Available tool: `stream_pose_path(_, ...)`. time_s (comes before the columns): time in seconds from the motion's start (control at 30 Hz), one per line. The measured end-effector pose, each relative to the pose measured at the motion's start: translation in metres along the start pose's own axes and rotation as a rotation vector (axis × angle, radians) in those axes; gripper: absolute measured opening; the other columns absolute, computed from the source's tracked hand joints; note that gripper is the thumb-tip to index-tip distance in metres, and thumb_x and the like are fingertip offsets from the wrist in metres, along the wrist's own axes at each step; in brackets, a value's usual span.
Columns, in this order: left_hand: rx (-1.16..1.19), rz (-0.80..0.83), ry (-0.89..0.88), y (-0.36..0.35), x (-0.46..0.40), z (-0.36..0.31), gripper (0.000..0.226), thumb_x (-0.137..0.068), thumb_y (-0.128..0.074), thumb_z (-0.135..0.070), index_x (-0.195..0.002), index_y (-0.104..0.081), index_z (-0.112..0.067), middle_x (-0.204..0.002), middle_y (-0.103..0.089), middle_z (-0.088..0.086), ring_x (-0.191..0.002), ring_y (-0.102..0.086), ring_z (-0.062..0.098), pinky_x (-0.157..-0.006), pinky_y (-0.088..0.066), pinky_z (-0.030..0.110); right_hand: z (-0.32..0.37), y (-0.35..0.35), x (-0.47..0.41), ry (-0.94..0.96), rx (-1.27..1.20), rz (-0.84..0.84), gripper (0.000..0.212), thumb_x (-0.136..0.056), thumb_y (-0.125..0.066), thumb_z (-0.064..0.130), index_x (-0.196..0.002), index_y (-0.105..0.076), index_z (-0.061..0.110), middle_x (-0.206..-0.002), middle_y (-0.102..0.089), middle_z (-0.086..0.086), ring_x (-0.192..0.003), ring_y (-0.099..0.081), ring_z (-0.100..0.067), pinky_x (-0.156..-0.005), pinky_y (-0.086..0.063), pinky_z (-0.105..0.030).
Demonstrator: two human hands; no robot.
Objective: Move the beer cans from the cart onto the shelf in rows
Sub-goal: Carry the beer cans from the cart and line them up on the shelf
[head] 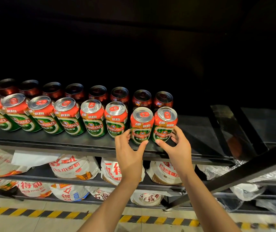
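Head view. Both forearms reach up and forward from the lower edge to the front of the black shelf (83, 144).

Left hand (129, 151): back of hand toward camera, fingers curved round the left side of the seventh front-row can (141, 126), thumb spread wide toward the can's lower right. Fingers touch or nearly touch the can wall; a firm hold cannot be told.

Right hand (178, 148): fingers curled round the right side of the eighth front-row can (164, 124), thumb stretched out low in front of its base. Contact on the right side is visible; grip is loose and wide.

Both cans stand upright on the shelf, side by side, at the right end of the front row, slightly forward of their neighbours.

Count, beer cans:
- front row (67, 116): 8 visible, leftmost cut by the frame edge
- back row (98, 93): 8 visible, in shadow, directly behind the front row
- total: 16, all upright, red tops and green bodies

The shelf to the right of the rows is bare black board.

Lower shelves: white printed sacks (74, 166) lying in two tiers; exact number unclear. Yellow-and-black hazard stripe (33, 213) runs along the floor.
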State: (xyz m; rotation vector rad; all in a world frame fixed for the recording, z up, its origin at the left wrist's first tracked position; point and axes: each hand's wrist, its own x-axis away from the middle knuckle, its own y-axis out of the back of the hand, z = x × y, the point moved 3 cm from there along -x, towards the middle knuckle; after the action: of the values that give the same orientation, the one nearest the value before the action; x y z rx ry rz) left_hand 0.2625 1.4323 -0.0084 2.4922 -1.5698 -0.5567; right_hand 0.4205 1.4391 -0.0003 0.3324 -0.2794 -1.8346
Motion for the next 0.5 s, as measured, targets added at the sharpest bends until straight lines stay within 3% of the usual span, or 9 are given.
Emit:
stream_pose_path(0.13, -0.028, 0.000, -0.005, -0.0021, -0.0009, 0.0003, 0.058, -0.079, -0.074, -0.029, -0.130, -0.051, -0.014, -0.120, -0.050, 0.000, -0.112, -0.050, 0.011, -0.091, -0.038, 0.018, 0.0005, -0.0009, 0.0005, -0.004, 0.011, -0.015, 0.066, -0.076, -0.078, 0.026, -0.134, -0.046, 0.028, -0.128, -0.057, 0.011, -0.120, -0.050, -0.005, -0.097, -0.040, -0.021)
stream_pose_path(0.3, -0.004, -0.029, 0.034, -0.0041, -0.0011, -0.0019, 0.057, -0.077, -0.076, -0.029, -0.126, -0.052, -0.014, -0.115, -0.050, -0.006, -0.110, -0.050, 0.006, -0.084, -0.031, -0.001, 0.0015, -0.0024, 0.0002, -0.014, 0.036, -0.040, 0.067, -0.076, -0.078, 0.026, -0.135, -0.046, 0.026, -0.129, -0.057, 0.009, -0.119, -0.050, -0.006, -0.097, -0.041, -0.024)
stream_pose_path(0.5, -0.005, -0.032, 0.063, -0.0055, -0.0018, -0.0029, 0.054, -0.078, -0.074, -0.029, -0.125, -0.054, -0.013, -0.119, -0.054, -0.003, -0.112, -0.052, 0.011, -0.089, -0.038, 0.017, 0.0030, -0.0040, -0.0002, -0.021, 0.050, -0.066, 0.069, -0.075, -0.079, 0.025, -0.136, -0.046, 0.024, -0.129, -0.058, 0.007, -0.120, -0.051, -0.009, -0.097, -0.041, -0.024)
